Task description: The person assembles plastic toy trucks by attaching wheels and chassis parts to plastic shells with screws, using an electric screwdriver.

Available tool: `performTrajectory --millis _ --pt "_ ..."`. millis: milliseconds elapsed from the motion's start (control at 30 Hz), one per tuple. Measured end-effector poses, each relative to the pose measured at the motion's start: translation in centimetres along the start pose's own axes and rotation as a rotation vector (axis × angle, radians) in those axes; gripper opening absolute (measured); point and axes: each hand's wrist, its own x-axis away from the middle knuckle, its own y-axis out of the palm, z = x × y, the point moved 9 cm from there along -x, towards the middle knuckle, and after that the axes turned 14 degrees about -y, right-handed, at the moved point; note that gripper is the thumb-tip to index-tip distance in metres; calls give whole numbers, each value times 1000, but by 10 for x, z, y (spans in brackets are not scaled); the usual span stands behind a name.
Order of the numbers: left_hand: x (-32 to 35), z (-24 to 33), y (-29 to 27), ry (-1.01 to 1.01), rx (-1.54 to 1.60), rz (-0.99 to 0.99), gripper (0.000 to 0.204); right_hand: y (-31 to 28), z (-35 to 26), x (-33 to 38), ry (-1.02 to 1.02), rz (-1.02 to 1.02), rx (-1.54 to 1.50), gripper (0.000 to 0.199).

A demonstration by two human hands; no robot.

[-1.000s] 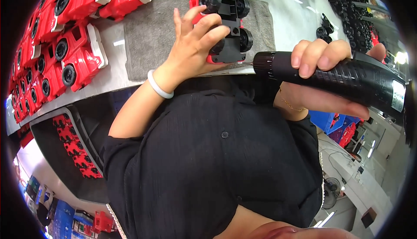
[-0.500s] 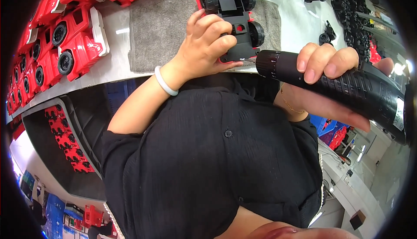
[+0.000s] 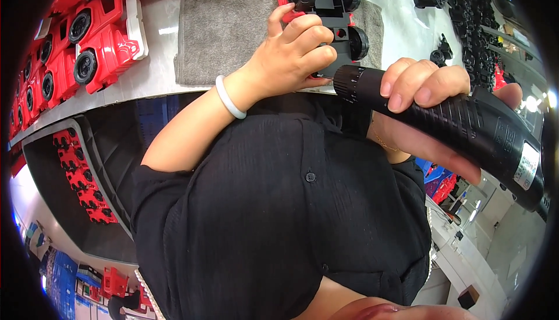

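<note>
A toy truck [image 3: 328, 1] with a red body and black underside lies wheels up at the far middle. My left hand [image 3: 294, 49] is closed around its near left side, fingers over the chassis and covering part of it. In my right hand [image 3: 428, 84] is a black electric screwdriver [image 3: 480, 123], its thick ringed nose pointing left. The thin bit reaches the near end of the truck beside my left fingertips. Whether it sits in a screw is hidden. A grey towel [image 3: 224, 32] lies under the truck.
Red toy trucks [image 3: 105, 58] with black wheels stand in rows at the left of the white table [image 3: 157, 29]. Black plastic parts [image 3: 466, 23] are heaped at the right. Below the table's left edge, a dark bin [image 3: 108, 183] holds more red pieces [image 3: 81, 174].
The toy truck and my left hand have shifted to the right. The screwdriver has come slightly left, so its nose is now closer to my left fingers.
</note>
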Motion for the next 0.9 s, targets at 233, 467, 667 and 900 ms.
performTrajectory --millis 233,467,667,900 --pt "1 1 0 5 -15 27 48 0 18 4 126 89 -72 88" --pt "3 7 1 -8 -32 16 46 9 33 5 176 165 -111 90" --pt "2 4 -2 15 -36 32 44 13 26 2 221 241 -145 91" --pt "-18 3 -15 -21 -29 -44 44 -49 -39 -37 -30 243 105 93"
